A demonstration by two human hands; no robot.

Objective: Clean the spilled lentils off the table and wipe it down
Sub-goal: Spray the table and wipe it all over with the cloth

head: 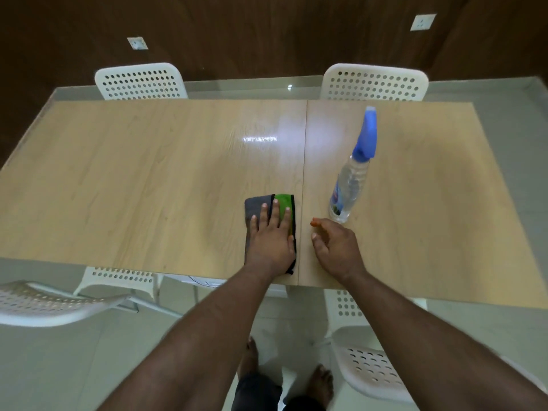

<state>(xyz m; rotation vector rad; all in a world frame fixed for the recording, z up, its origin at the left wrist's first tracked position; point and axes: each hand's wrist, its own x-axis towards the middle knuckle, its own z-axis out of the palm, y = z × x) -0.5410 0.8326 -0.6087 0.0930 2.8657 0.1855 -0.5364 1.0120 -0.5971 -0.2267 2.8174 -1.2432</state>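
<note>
Here, left hand (271,238) flat-fingered on cloth (255,203); right hand (336,247) loose (empty) beside spray bottle (353,176).

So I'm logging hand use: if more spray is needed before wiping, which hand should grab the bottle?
Probably the right hand: it is free, beside the clear spray bottle with blue trigger. The left hand presses flat on the grey-green cloth.

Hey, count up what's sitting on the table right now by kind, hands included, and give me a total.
Cleaning cloth, grey and green, under the flat left hand: 1
Spray bottle, clear with a blue trigger head, upright: 1
Hands: 2, left hand pressing the cloth, right hand beside the bottle, holding nothing
Lentils visible: 0
Total: 4
</note>
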